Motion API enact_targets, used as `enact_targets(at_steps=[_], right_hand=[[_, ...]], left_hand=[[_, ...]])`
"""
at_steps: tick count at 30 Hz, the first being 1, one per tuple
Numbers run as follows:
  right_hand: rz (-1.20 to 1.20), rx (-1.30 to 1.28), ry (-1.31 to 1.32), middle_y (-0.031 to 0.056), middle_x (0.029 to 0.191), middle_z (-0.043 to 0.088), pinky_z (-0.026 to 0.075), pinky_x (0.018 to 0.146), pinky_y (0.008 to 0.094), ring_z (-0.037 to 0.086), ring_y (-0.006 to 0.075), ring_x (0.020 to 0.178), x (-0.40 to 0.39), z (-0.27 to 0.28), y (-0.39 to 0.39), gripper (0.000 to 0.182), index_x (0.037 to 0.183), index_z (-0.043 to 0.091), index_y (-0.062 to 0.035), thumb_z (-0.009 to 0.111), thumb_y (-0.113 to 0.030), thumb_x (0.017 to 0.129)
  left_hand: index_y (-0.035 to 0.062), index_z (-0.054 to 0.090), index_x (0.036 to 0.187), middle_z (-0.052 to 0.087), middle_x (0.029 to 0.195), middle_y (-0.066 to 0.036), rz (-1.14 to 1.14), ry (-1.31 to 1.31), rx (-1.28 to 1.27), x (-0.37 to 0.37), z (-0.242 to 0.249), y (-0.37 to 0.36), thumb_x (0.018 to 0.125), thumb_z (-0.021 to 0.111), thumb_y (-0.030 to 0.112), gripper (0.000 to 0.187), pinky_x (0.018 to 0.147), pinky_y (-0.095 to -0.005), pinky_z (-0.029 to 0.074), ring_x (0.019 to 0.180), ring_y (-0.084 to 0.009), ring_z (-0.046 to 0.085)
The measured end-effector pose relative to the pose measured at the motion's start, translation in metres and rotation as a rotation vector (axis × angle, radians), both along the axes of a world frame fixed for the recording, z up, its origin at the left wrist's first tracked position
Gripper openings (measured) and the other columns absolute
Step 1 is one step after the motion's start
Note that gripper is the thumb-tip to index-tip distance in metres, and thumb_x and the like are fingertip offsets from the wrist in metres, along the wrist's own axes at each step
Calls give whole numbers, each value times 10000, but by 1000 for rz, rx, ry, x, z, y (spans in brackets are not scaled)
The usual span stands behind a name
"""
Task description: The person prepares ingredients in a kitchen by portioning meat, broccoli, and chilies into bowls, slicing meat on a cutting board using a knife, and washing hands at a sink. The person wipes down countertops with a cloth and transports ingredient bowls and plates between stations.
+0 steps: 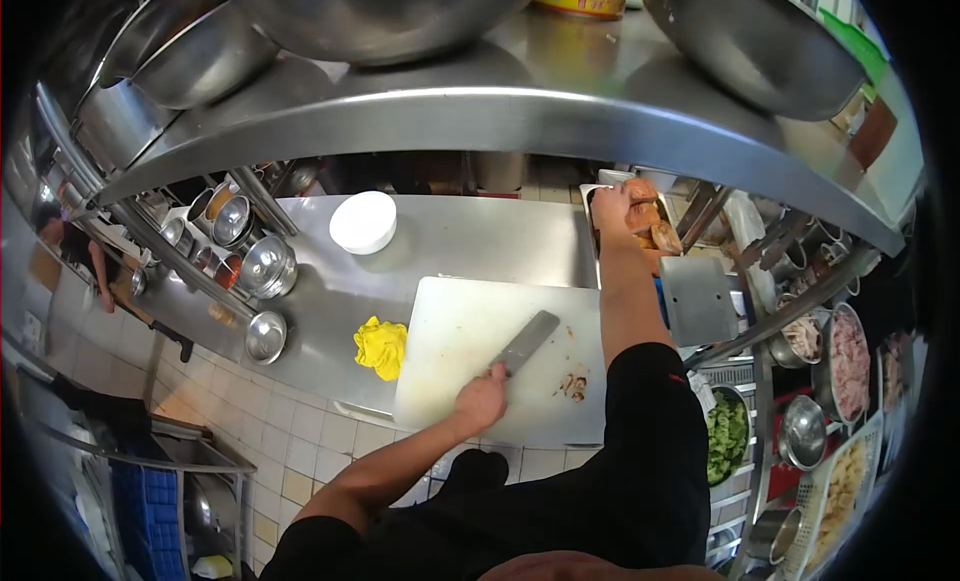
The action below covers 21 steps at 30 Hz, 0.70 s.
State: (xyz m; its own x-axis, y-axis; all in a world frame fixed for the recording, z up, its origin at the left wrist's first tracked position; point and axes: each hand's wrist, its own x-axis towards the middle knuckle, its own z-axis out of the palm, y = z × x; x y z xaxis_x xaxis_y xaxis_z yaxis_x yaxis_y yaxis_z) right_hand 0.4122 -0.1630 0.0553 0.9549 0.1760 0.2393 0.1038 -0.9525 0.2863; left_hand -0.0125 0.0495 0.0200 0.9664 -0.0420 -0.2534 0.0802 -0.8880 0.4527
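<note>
My left hand [482, 397] is closed round the handle of a broad-bladed cleaver [530, 341], which lies flat over the white cutting board [470, 316]. Small dark brown scraps [573, 385] are scattered on the board's right side. At the back right, my right hand [610, 207] reaches over the left side of a metal tray [588, 192] with several orange-brown chunks of what looks like cooked meat [642, 217]. Its fingers look curled, and what they grip cannot be made out. A crumpled yellow cloth [380, 348] rests beside the board's left edge.
A white round bowl [363, 223] stands on the steel counter [480, 231]. A steel shelf [500, 106] with large metal bowls [390, 16] overhangs the counter. Metal bowls [268, 267] line the left; a pot of chopped greens [727, 436] is at right. Another person [85, 251] stands far left.
</note>
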Motion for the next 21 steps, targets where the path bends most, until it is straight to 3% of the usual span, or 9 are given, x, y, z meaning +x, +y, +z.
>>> enact_targets(at_steps=[3,6,7,10,14,15,17,21], right_hand=[[44,-39,-49,48,1144,642,322,1004,494,518,255,1159,-15,-20,3,298,1099,649,-115,533,-271,873],[112,188,-159,55,1149,627,318,1009,501,501,290,1173,-43,-20,-1,354,1150,591,-83,522,-301,880],[66,133,-131,73,1162,601,329,989,498,484,308,1173,-44,-25,-2,392,1199,528,-80,516,-319,888],[8,98,-37,86,1170,560,351,960,488,457,308,1174,-18,-56,-3,334,1131,519,-127,526,-371,902],[-78,42,-4,94,1164,562,349,953,456,472,317,1137,-43,-24,6,343,1142,524,-135,529,-378,901],[-66,56,-106,119,1151,554,363,935,462,489,333,1105,-45,-21,7,355,1145,524,-123,551,-364,884],[28,282,-198,138,1132,545,393,905,469,498,351,1073,-68,3,17,382,1142,521,-109,607,-322,837],[267,627,-247,175,1039,497,449,829,457,514,372,966,-175,63,69,471,1118,498,-84,702,-142,698]], left_hand=[[7,442,1123,630,925,-273,51,6,-34,-15,6,29,789,526,133,367,769,-516,495,839,-444,622],[34,469,1104,638,887,-270,59,24,-48,-30,17,56,793,516,158,338,760,-528,490,823,-436,625],[43,478,1097,639,876,-268,63,38,-49,-32,18,64,794,514,166,328,757,-531,488,818,-433,627],[42,483,1094,639,938,-259,81,95,-49,-54,22,66,821,502,176,305,798,-504,494,883,-425,623],[51,494,1044,639,850,-255,131,29,-47,-70,16,74,833,504,195,255,743,-521,496,813,-441,621],[50,493,1028,635,818,-254,153,20,-61,-71,16,77,836,508,201,245,729,-527,493,795,-443,620],[47,490,974,618,737,-252,229,-54,-194,-80,8,89,834,529,228,232,704,-539,480,758,-452,610],[22,498,973,620,750,-254,304,-74,-229,-100,22,111,816,552,209,250,709,-532,480,770,-462,602]])
